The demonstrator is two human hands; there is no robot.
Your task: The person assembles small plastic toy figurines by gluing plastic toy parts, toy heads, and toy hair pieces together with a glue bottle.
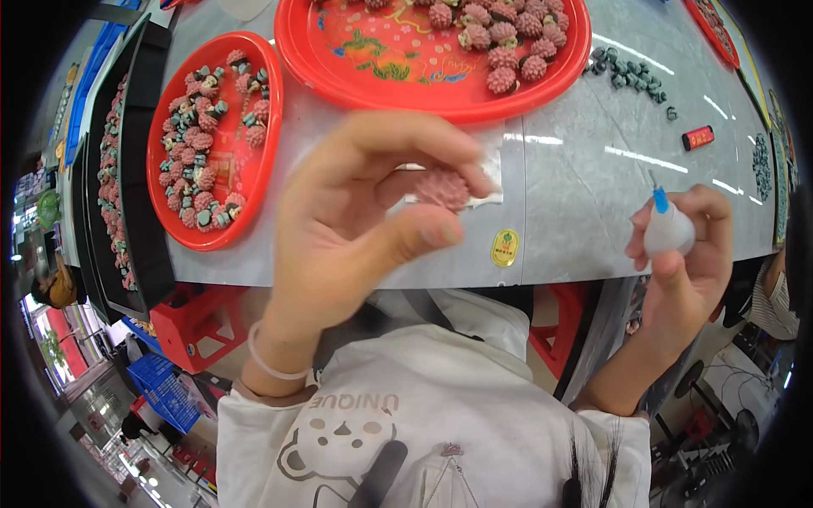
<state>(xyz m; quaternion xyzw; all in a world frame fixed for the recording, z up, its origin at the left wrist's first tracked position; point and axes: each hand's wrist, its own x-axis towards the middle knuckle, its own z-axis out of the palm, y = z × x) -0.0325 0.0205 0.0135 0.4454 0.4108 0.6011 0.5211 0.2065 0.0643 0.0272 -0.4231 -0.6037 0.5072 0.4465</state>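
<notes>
A pink, petalled flower-like piece (443,190) is pinched between the thumb and fingers of my left hand (334,212), raised over the table's near part. To the right, my right hand (696,275) grips a small whitish squeeze bottle (669,233) with a blue neck and thin needle tip pointing up. Bottle and pink piece are well apart. Behind my left hand's fingers lies a white sheet (491,173), partly hidden. Similar pink pieces (502,57) are heaped in the large red tray (406,103) beyond my hands.
On the left, a red oval tray (273,127) holds pink pieces joined with dark and pale bits, beside a black bin (144,195). Small dark-green pieces (627,74) lie at far right, near a small red-and-black object (699,138). A gold sticker (506,247) marks the near edge.
</notes>
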